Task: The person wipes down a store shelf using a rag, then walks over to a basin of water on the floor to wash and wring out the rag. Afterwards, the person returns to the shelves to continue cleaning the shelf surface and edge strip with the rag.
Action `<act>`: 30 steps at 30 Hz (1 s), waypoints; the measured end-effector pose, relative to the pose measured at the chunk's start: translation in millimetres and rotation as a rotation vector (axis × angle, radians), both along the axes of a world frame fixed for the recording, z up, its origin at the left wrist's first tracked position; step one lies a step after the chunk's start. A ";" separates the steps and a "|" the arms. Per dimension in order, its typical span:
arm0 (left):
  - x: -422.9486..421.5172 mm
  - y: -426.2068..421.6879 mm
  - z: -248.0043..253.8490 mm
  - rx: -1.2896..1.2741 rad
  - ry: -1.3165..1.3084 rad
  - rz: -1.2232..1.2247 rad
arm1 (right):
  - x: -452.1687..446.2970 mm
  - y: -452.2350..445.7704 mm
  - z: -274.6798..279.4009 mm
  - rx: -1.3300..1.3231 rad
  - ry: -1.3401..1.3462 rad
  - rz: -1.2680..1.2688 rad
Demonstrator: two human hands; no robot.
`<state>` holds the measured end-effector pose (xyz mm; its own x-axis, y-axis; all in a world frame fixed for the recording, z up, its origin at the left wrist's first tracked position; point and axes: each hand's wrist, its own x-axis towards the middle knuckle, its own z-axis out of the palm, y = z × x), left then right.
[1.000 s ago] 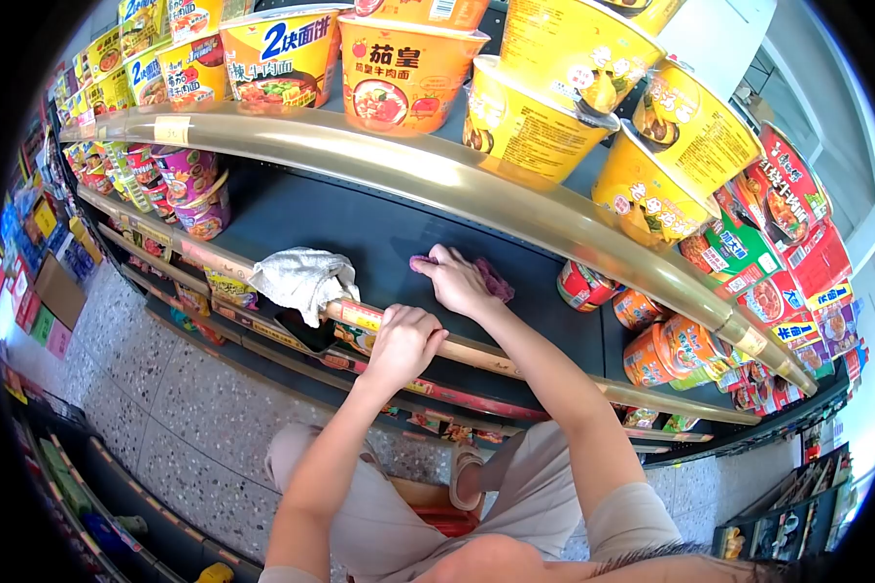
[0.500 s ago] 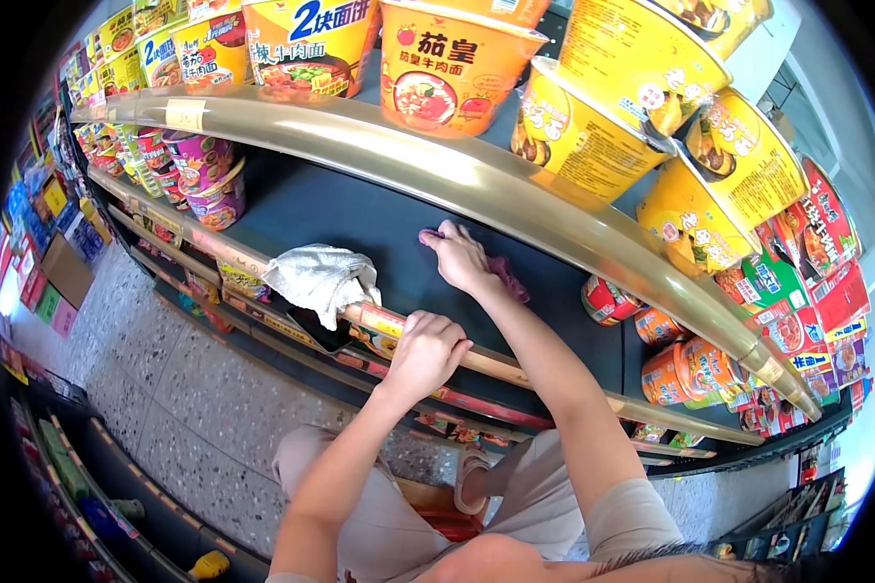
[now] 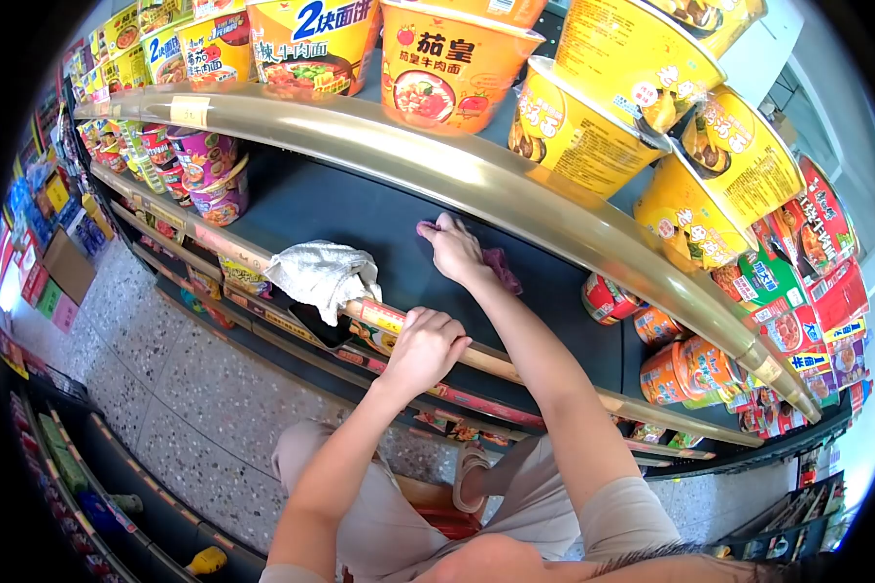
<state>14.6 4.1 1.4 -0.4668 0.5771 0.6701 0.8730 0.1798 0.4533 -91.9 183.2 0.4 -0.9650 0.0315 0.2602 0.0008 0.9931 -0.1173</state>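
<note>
While the left hand point(image 3: 426, 347) grips the shelf edge point(image 3: 496, 364), the right hand point(image 3: 456, 251), at one o'clock from it, clutches a purple cloth point(image 3: 501, 270) on the dark shelf point(image 3: 311, 209), with a white cloth point(image 3: 323, 275) at the left hand's ten o'clock.

Bright, cool light reaches me, strongest toward the right edge, where it washes out to near white. Glare streaks the glossy upper rail point(image 3: 462, 167) before me, while the lower shelf point(image 3: 360, 219) lies darker beneath it. My right grip point(image 3: 454, 248) looks fairly crisp; boxes point(image 3: 65, 313) at far left turn soft. Wide-angle distortion bows the long lines, and the corners are black.
</note>
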 end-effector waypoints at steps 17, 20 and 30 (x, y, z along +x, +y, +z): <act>1.2 -0.1 -0.9 -0.003 0.020 0.010 | 71.0 13.0 12.6 -0.036 -0.007 0.127; 0.8 -0.2 -0.5 -0.003 0.008 0.013 | 76.1 14.2 15.2 -0.006 -0.051 0.126; -0.5 0.8 -1.2 0.009 -0.004 0.013 | 41.6 17.6 9.1 -0.010 -0.040 0.080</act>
<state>14.1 4.9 0.2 -0.4771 0.5649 0.6732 0.8687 0.1867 0.4589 -50.2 200.8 9.4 -0.9742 -0.0441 0.2216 -0.0740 0.9890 -0.1283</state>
